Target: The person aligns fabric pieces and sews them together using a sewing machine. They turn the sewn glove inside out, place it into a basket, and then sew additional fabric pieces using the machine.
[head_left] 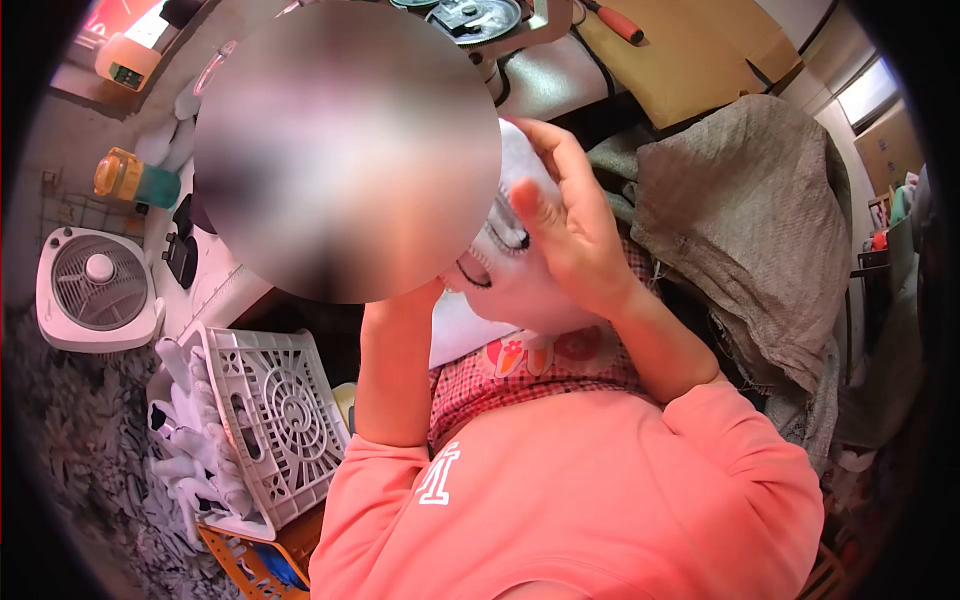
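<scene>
A white cloth piece [515, 285] with dark curved stitched lines hangs above the lap, partly hidden by a large blurred circle. My right hand [575, 220] is closed on its right side, thumb over the front and fingers behind the upper edge. The blurred circle covers my left hand; only the wrist and forearm show below it, beside the cloth's lower left. Under the cloth lies a checked red fabric [480, 395] with a printed pattern, over the lap.
A white plastic crate [290, 420] with pale gloves [190, 430] stands at left, near a fan [100, 280] and an orange-capped bottle [145, 180]. A grey sack [745, 220] is at right. Cardboard [690, 60] and a red-handled tool [618, 22] lie at the top.
</scene>
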`<action>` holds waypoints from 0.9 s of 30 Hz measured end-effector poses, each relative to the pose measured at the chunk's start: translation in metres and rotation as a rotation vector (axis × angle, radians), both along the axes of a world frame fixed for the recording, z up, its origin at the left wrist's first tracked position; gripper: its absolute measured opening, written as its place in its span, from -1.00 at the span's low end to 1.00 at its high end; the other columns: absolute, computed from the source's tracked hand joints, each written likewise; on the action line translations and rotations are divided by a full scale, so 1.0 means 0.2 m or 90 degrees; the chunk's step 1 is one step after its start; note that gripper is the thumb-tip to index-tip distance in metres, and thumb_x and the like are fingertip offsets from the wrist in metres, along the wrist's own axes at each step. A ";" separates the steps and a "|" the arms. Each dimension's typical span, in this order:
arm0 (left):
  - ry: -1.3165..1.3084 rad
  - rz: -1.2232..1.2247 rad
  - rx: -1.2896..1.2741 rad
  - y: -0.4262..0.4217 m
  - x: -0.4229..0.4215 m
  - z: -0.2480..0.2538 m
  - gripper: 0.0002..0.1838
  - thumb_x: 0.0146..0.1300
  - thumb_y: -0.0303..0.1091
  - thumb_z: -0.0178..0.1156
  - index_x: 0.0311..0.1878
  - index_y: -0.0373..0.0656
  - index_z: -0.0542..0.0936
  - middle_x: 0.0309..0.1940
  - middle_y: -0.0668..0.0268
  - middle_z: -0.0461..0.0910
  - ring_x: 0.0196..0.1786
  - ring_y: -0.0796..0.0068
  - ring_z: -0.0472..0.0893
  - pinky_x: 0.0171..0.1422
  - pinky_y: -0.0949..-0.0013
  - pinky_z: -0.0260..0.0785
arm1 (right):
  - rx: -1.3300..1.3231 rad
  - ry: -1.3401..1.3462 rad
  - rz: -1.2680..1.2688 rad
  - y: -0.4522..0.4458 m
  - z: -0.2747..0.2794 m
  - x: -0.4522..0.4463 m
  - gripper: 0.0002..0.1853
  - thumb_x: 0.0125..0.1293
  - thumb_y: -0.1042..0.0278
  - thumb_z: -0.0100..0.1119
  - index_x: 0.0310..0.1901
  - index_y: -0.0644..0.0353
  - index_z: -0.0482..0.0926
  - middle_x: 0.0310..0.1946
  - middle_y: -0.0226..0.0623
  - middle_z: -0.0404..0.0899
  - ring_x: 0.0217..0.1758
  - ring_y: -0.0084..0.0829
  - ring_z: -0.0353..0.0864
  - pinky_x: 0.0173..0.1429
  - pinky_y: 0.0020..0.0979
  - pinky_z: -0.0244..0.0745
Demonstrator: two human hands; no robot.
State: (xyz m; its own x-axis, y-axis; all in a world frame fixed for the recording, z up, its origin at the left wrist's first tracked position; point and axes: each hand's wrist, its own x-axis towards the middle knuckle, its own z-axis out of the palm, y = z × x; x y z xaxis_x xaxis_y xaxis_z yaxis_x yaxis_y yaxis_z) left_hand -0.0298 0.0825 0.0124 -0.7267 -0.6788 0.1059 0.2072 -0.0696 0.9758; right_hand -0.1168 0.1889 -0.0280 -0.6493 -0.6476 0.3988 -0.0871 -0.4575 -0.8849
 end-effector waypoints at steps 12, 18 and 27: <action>-0.120 0.066 -0.252 -0.03 -0.05 -0.03 -0.76 0.31 -0.26 0.31 -0.33 -0.28 0.66 -0.51 0.44 0.59 -0.37 0.72 0.48 -0.27 0.55 0.35 | 0.184 -0.101 0.232 0.16 0.01 -0.03 -0.81 0.28 0.35 0.36 -0.18 0.28 0.64 -0.32 -0.46 0.65 -0.25 -0.71 0.53 -0.18 -0.54 0.47; -0.014 0.043 -0.138 -0.07 0.03 -0.05 -0.59 0.39 -0.05 0.18 0.00 -0.26 0.58 -0.19 0.36 0.61 -0.13 0.63 0.55 -0.05 0.52 0.38 | 0.076 -0.135 0.060 0.15 -0.08 -0.06 -0.77 0.34 0.32 0.30 -0.11 0.31 0.63 -0.26 -0.43 0.68 -0.23 -0.68 0.56 -0.15 -0.55 0.48; 0.029 0.058 -0.225 0.19 0.11 -0.18 -0.51 0.35 -0.10 0.26 0.13 -0.33 0.50 -0.12 0.38 0.58 -0.11 0.68 0.47 -0.03 0.50 0.34 | 0.075 -0.245 0.076 0.17 -0.10 -0.07 -0.73 0.36 0.27 0.28 -0.07 0.30 0.62 -0.23 -0.42 0.68 -0.19 -0.67 0.56 -0.10 -0.53 0.49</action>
